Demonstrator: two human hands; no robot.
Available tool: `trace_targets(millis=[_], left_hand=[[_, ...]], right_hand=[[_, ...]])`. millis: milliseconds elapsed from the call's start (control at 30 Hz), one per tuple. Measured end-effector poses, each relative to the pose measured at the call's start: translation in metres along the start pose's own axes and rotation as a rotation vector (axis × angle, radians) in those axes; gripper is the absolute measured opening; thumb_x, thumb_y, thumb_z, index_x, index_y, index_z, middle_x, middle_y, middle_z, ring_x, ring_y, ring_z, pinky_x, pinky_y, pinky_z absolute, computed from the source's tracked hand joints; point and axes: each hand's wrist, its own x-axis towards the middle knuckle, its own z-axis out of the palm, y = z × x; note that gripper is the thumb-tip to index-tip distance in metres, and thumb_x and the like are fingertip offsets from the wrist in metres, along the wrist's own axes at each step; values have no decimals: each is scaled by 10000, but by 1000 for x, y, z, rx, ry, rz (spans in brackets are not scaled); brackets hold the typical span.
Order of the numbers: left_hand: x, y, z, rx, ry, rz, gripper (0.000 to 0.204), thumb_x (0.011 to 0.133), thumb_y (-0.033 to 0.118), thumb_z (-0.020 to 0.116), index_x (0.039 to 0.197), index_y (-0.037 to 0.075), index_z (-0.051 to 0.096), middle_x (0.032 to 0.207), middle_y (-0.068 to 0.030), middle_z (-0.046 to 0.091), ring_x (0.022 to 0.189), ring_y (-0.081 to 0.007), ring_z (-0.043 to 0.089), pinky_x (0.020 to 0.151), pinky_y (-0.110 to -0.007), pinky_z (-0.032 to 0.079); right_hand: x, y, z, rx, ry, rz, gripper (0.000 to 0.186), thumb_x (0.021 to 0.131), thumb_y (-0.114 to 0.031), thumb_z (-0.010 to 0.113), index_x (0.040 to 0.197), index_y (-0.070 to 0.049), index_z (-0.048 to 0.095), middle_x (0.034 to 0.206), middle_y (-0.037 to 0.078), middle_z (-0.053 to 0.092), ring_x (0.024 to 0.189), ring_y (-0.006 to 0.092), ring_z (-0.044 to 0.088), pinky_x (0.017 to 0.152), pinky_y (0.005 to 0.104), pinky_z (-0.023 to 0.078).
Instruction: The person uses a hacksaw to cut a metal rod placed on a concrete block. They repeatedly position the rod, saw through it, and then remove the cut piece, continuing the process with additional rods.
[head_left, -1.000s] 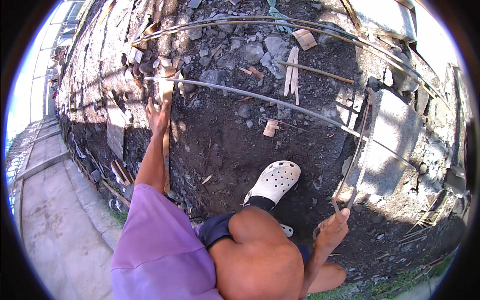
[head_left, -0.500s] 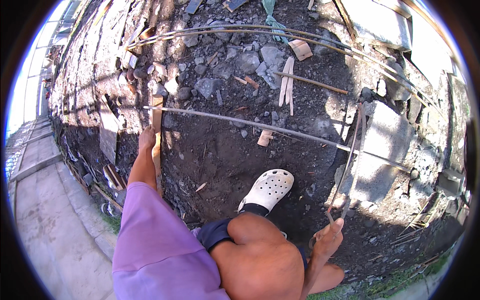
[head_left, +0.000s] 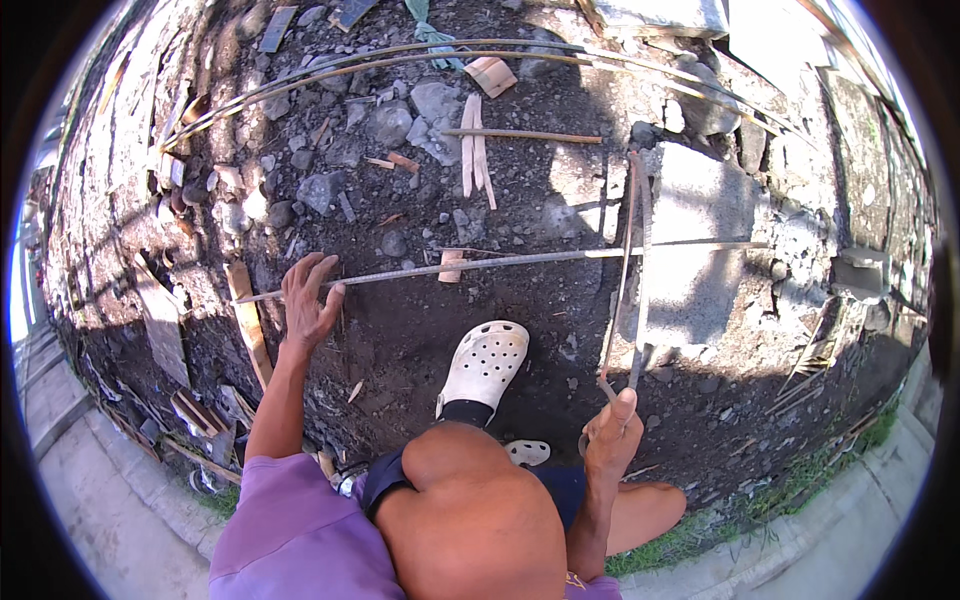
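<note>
My left hand (head_left: pixel 312 310) is on a long grey metal rod (head_left: pixel 520 260) lying across the dirt, fingers spread over it near its left end; whether it touches is hard to tell. A wooden board (head_left: pixel 247 325) lies just left of that hand. My right hand (head_left: pixel 612 435) grips the near end of a long, narrow hacksaw-like tool (head_left: pixel 640 290), which points away from me and crosses the rod over a pale concrete slab (head_left: pixel 705 200). My white clog (head_left: pixel 483 365) stands on the dirt between my hands, below the rod.
Curved thin rods (head_left: pixel 520 55) span the rubble farther off, with wood strips (head_left: pixel 472 140), a stick (head_left: pixel 540 135) and teal cloth (head_left: pixel 430 35) near them. Flat boards (head_left: pixel 160 310) lie at left. Concrete paving (head_left: pixel 120 480) and grass (head_left: pixel 680 545) border the dirt behind me.
My left hand has moved from the board rightward onto the rod, its fingers now spread. The view has shifted, with the rod appearing more level. My right hand still grips the tool.
</note>
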Motion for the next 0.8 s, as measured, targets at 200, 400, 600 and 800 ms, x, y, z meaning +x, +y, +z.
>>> trace_targets(millis=[200, 400, 600, 800], left_hand=[[38, 28, -4, -109, -171, -58, 643, 1047, 533, 536, 689, 0, 513, 627, -196, 508, 626, -413, 548, 617, -484, 408], [97, 25, -30, -35, 40, -134, 654, 1069, 557, 504, 754, -5, 615, 629, -214, 546, 628, -419, 578, 638, -478, 435], [152, 32, 9, 5, -15, -125, 723, 1066, 610, 481, 745, -14, 653, 628, -231, 567, 642, -434, 598, 654, -500, 445], [175, 60, 33, -37, 117, -112, 674, 1087, 577, 456, 844, 3, 714, 685, -205, 648, 697, -436, 625, 734, -509, 474]], right_hand=[[0, -2, -8, -2, -87, -1, 645, 1120, -537, 425, 721, -36, 506, 608, 4, 440, 572, 108, 448, 544, 327, 374], [5, -11, -12, -52, -79, -52, 607, 1122, -508, 443, 768, -21, 525, 624, -2, 428, 594, 98, 427, 547, 343, 359], [13, -11, -15, -167, 1, -127, 606, 1120, -500, 456, 792, 5, 523, 653, 43, 387, 646, 126, 378, 576, 363, 358], [17, -9, -23, -229, 71, -154, 650, 1117, -539, 421, 708, -40, 498, 589, 0, 430, 559, 108, 436, 538, 333, 370]])
